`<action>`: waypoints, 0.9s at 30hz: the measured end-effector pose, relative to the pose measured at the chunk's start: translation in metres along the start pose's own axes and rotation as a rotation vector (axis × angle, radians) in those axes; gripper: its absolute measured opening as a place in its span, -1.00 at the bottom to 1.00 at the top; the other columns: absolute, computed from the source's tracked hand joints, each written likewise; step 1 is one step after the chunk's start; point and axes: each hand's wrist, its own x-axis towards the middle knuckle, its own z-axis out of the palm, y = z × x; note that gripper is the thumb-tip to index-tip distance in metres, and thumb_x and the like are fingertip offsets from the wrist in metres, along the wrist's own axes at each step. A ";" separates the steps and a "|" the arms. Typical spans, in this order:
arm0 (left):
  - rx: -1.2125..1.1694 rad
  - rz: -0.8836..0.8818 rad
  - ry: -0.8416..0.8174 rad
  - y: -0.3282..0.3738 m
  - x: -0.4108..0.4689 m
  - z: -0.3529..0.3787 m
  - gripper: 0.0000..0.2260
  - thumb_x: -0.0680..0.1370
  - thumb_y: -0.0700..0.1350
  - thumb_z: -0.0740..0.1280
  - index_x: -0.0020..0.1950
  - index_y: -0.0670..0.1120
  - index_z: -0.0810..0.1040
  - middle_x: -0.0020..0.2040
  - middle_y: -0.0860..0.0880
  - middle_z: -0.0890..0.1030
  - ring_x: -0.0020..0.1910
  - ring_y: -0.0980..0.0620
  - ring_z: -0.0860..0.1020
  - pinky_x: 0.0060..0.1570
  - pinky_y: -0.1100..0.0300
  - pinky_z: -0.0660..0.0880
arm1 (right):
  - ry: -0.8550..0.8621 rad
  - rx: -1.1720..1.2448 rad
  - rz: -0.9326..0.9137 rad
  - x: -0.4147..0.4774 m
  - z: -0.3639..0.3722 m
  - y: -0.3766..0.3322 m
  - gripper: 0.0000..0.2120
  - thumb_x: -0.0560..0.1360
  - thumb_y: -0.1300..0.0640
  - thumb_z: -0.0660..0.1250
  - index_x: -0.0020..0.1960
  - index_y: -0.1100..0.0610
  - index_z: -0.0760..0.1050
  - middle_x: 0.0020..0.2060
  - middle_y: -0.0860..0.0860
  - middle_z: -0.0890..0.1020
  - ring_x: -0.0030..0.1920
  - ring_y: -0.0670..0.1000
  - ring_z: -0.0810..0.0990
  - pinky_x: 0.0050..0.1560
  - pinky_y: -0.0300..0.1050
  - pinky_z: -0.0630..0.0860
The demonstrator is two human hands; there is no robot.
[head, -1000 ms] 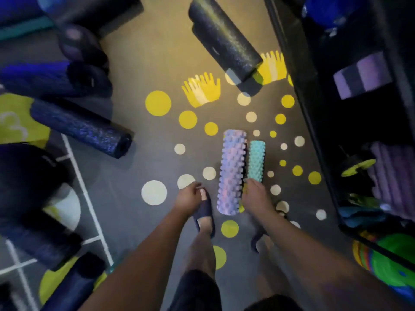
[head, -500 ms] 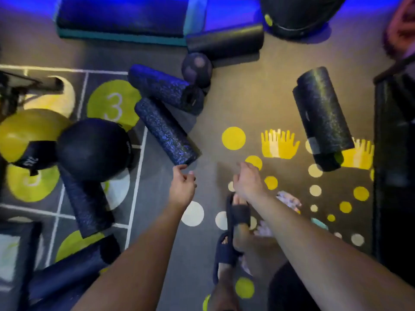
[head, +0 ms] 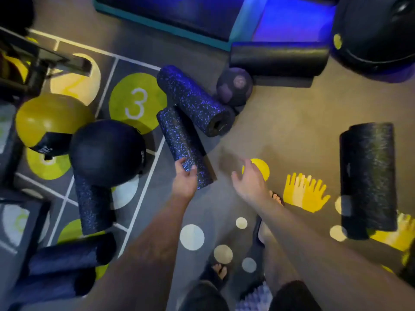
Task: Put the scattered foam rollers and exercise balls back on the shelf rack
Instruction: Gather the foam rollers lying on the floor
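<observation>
Left hand (head: 185, 185) gripping the near end of a blue-speckled foam roller (head: 179, 140) lying on the floor (head: 280, 126); its far end touches a second speckled roller (head: 193, 99). Right hand (head: 251, 182) open, fingers spread, holding nothing, above a yellow floor dot (head: 261, 168). Black ball (head: 107, 151) just left, black roller (head: 368, 173) well apart, right.

A grey gym floor (head: 280, 122) is marked with a grid of white painted lines (head: 142, 194), a lime-green circle bearing a white numeral 3 (head: 125, 95), a round yellow dot (head: 261, 169), pale round dots (head: 192, 237) and yellow handprint decals (head: 305, 191). A dark teal-edged padded mat (head: 179, 12) lies along the far side beside a vivid blue glow (head: 292, 21); a black metal frame (head: 38, 63) stands at left.
</observation>
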 end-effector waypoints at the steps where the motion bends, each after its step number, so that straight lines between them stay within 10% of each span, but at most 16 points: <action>1: -0.039 0.001 0.016 0.009 0.011 0.008 -0.65 0.63 0.06 0.22 0.40 0.15 0.26 -0.23 0.00 0.57 -0.21 -0.12 0.57 -0.02 -0.07 0.53 | -0.003 0.006 0.004 0.011 -0.002 0.001 -0.46 0.61 0.10 0.30 0.52 0.27 0.28 0.43 0.22 0.44 0.45 0.22 0.38 0.43 0.01 0.25; 17: -0.051 0.216 -0.214 0.039 0.260 -0.049 -0.69 0.68 0.11 0.21 0.41 0.14 0.33 -0.05 -0.01 0.62 -0.18 -0.04 0.58 -0.15 0.07 0.52 | 0.262 0.545 0.353 0.201 0.115 -0.097 -0.31 0.49 -0.17 0.45 0.45 0.20 0.38 0.36 0.13 0.54 0.34 0.15 0.51 0.33 -0.05 0.41; 22: -0.002 0.298 -0.244 0.022 0.333 -0.049 -0.67 0.54 0.31 0.21 0.29 0.34 0.34 0.21 -0.06 0.64 0.10 -0.16 0.65 0.12 -0.17 0.55 | 0.477 0.861 0.387 0.285 0.181 -0.098 -0.02 0.09 -0.41 0.51 0.40 0.03 0.44 0.22 0.00 0.64 0.22 0.08 0.62 0.32 0.05 0.52; 27: -0.295 -0.046 -0.259 0.021 0.354 0.003 -0.17 0.51 0.47 0.23 0.59 -0.01 0.13 0.28 -0.08 0.55 0.01 -0.15 0.62 -0.03 0.00 0.61 | 0.566 1.075 0.265 0.300 0.195 -0.072 -0.31 0.23 -0.29 0.57 0.20 0.03 0.46 0.09 -0.02 0.66 0.11 0.07 0.65 0.23 0.10 0.58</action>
